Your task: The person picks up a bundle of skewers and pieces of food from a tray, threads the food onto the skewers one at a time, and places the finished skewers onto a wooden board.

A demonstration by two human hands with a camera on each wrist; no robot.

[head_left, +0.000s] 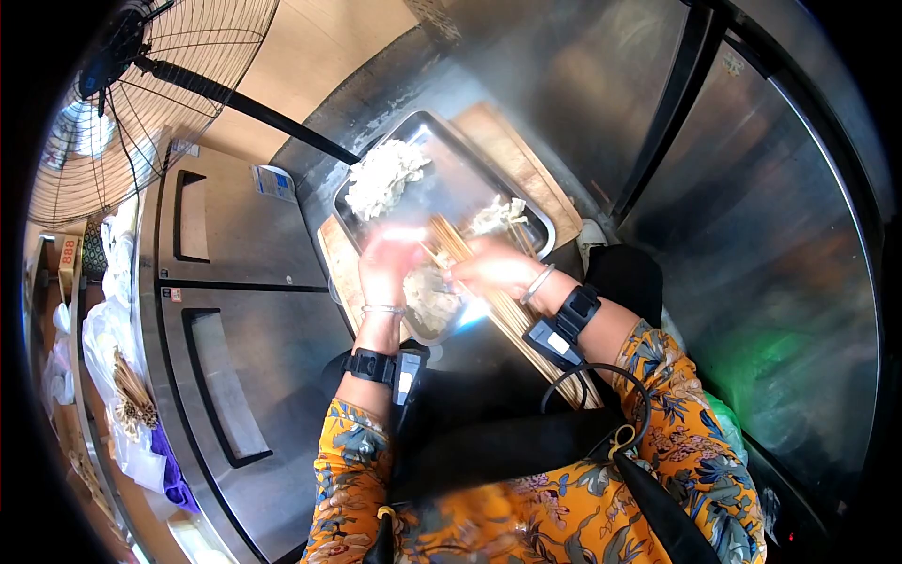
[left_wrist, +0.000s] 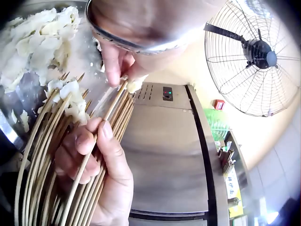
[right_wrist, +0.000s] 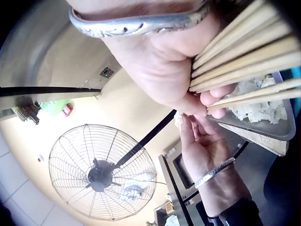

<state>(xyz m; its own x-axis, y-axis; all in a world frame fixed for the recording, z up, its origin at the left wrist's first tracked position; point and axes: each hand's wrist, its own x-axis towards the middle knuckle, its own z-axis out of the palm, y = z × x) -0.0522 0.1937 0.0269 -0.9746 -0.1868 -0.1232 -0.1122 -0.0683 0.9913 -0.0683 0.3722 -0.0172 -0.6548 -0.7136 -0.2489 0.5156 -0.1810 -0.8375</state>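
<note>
A bundle of thin bamboo skewers (head_left: pixel 526 324) lies in my right hand (head_left: pixel 498 268), which grips it with the tips pointing at the tray. In the left wrist view, its thumb and fingers hold one skewer (left_wrist: pixel 109 109) apart from the bundle. My left hand (head_left: pixel 387 268) pinches a small pale piece of food (left_wrist: pixel 136 84) at that skewer's tip. The same piece (right_wrist: pixel 178 117) shows between the left fingertips in the right wrist view. Behind the hands, a metal tray (head_left: pixel 451 169) carries a heap of whitish thin food pieces (head_left: pixel 387 177).
Skewers with pale food (head_left: pixel 498 215) lie at the tray's right end. More pale pieces (head_left: pixel 432 303) sit close below the hands. Wooden boards (head_left: pixel 517 155) extend beneath the tray. A wire-caged fan (head_left: pixel 178 85) stands at left, beside steel cabinet doors (head_left: pixel 230 235).
</note>
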